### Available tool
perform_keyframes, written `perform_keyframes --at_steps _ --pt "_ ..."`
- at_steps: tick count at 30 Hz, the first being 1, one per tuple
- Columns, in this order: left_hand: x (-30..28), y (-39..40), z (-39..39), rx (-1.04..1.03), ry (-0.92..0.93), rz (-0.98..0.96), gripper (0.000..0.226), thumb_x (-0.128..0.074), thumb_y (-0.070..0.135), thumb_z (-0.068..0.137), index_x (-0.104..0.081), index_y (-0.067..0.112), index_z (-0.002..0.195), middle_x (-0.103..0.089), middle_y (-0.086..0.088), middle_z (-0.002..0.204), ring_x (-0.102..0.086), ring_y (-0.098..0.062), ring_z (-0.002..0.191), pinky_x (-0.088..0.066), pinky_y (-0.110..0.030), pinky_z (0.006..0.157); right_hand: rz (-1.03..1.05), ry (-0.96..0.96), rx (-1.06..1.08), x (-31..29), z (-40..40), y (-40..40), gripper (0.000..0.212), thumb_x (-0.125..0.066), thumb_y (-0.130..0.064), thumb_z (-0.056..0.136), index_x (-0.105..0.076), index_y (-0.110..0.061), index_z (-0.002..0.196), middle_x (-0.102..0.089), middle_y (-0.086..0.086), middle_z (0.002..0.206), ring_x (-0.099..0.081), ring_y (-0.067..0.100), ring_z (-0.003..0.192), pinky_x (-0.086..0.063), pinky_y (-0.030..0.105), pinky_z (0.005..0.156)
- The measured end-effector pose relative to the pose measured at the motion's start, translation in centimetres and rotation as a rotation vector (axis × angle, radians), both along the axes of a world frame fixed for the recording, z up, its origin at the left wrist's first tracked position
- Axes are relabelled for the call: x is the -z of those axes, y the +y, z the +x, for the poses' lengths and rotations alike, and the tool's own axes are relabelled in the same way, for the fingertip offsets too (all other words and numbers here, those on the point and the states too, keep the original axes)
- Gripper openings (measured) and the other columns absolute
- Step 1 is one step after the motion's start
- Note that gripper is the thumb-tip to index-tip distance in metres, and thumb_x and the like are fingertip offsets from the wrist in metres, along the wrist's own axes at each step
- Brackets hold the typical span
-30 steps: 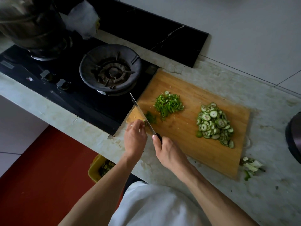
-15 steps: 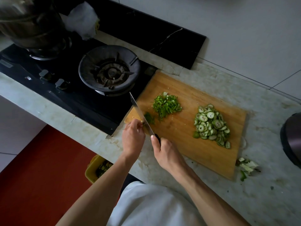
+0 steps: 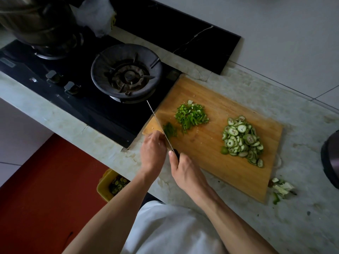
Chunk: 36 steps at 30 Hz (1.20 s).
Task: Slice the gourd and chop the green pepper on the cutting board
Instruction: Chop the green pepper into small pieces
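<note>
While the right hand (image 3: 185, 171) grips the knife (image 3: 161, 129), blade running away from the person, the left hand (image 3: 153, 153) pins the uncut green pepper (image 3: 169, 130) just left of it.

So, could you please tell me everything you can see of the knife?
The knife has a thin, pale metal blade seen nearly edge-on and a dark handle, mostly hidden in the right hand, which grips it. It slants across the near left corner of the wooden cutting board, tip out over the stove. The left hand rests against its left side; a small heap of chopped green pepper lies against its right.
</note>
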<state>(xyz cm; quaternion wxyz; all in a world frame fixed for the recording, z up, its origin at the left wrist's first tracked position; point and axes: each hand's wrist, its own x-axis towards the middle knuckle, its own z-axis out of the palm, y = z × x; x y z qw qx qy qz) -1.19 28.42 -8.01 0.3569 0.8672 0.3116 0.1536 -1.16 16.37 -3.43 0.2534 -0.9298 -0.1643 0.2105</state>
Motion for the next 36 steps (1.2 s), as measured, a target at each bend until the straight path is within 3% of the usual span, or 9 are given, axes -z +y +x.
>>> perform_keyframes --at_steps 4,10,14,17,21,23,27,32,36 --pt "0.2 0.0 -0.2 0.015 0.016 -0.019 0.013 -0.055 0.000 0.089 -0.060 0.008 0.079 -0.061 -0.005 0.078 -0.052 -0.024 0.072 -0.043 -0.034 0.060 0.004 0.015 -0.012 -0.3 0.8 1.0 0.048 -0.030 -0.053 0.103 -0.052 -0.014 0.087 -0.060 0.006 0.079 -0.051 0.023 0.066 -0.032 0.028 0.057" --pt "0.5 0.3 0.2 0.061 0.040 0.047 0.009 -0.057 0.012 0.095 -0.064 0.011 0.089 -0.062 -0.005 0.087 -0.051 -0.020 0.081 -0.039 -0.032 0.062 0.075 0.105 0.101 -0.1 2.3 0.4 0.063 -0.031 -0.052 0.103 -0.067 -0.001 0.106 -0.071 0.018 0.104 -0.067 0.033 0.095 -0.037 0.025 0.065" --pt "0.5 0.6 1.1 0.089 0.042 0.125 0.013 -0.061 0.011 0.092 -0.072 0.012 0.098 -0.069 -0.008 0.093 -0.056 -0.027 0.090 -0.047 -0.036 0.073 0.069 0.144 0.098 -0.5 3.4 -1.5 0.059 -0.032 -0.056 0.102 -0.065 -0.007 0.093 -0.071 0.016 0.095 -0.066 0.033 0.089 -0.037 0.028 0.064" --pt "0.0 0.1 2.0 0.149 0.019 0.056 0.017 -0.063 0.011 0.091 -0.076 0.014 0.102 -0.072 -0.005 0.093 -0.061 -0.024 0.088 -0.051 -0.035 0.075 0.091 0.111 0.084 -1.2 4.3 -3.2 0.048 -0.036 -0.056 0.101 -0.056 -0.015 0.083 -0.069 0.012 0.088 -0.064 0.032 0.086 -0.035 0.030 0.062" --pt "-1.5 0.4 2.7 -0.001 -0.017 -0.285 0.023 -0.061 0.007 0.092 -0.075 0.011 0.111 -0.074 -0.005 0.107 -0.065 -0.012 0.086 -0.050 -0.013 0.072 0.028 -0.068 0.001 -2.0 5.2 -5.3 0.045 -0.040 -0.058 0.098 -0.047 -0.018 0.078 -0.062 0.007 0.075 -0.062 0.033 0.075 -0.036 0.034 0.057" --pt "-2.4 0.9 2.1 -0.066 -0.095 -0.319 0.027 -0.059 0.002 0.092 -0.072 0.010 0.114 -0.072 -0.004 0.111 -0.066 -0.013 0.088 -0.047 -0.006 0.068 -0.073 -0.218 -0.070 -2.3 5.7 -6.0 0.045 -0.041 -0.061 0.097 -0.045 -0.018 0.083 -0.063 0.008 0.078 -0.062 0.032 0.072 -0.037 0.034 0.054" --pt "-3.4 1.8 0.7 0.142 -0.239 0.025 0.025 -0.060 0.000 0.090 -0.072 0.011 0.110 -0.069 -0.005 0.110 -0.065 -0.023 0.098 -0.055 -0.034 0.081 -0.237 -0.362 -0.143 -2.6 6.2 -6.7 0.046 -0.050 -0.059 0.095 -0.054 -0.014 0.101 -0.066 0.006 0.097 -0.065 0.027 0.082 -0.041 0.032 0.059" --pt "-4.0 1.1 1.9 0.734 -0.186 0.312 0.038 -0.047 0.005 0.084 -0.074 0.013 0.109 -0.070 -0.003 0.109 -0.063 -0.026 0.097 -0.055 -0.038 0.080 -0.248 -0.427 -0.222 -2.8 5.8 -7.0 0.040 -0.055 -0.054 0.094 -0.056 -0.016 0.104 -0.067 0.003 0.103 -0.066 0.024 0.087 -0.037 0.029 0.060" --pt "-4.6 0.6 4.5 0.825 -0.023 0.399 0.053 -0.034 0.022 0.079 -0.071 0.017 0.116 -0.067 -0.003 0.121 -0.061 -0.030 0.108 -0.053 -0.042 0.089 -0.232 -0.397 -0.220 -3.4 5.9 -6.8 0.042 -0.054 -0.055 0.094 -0.056 -0.016 0.108 -0.066 0.003 0.107 -0.065 0.026 0.091 -0.039 0.031 0.062"
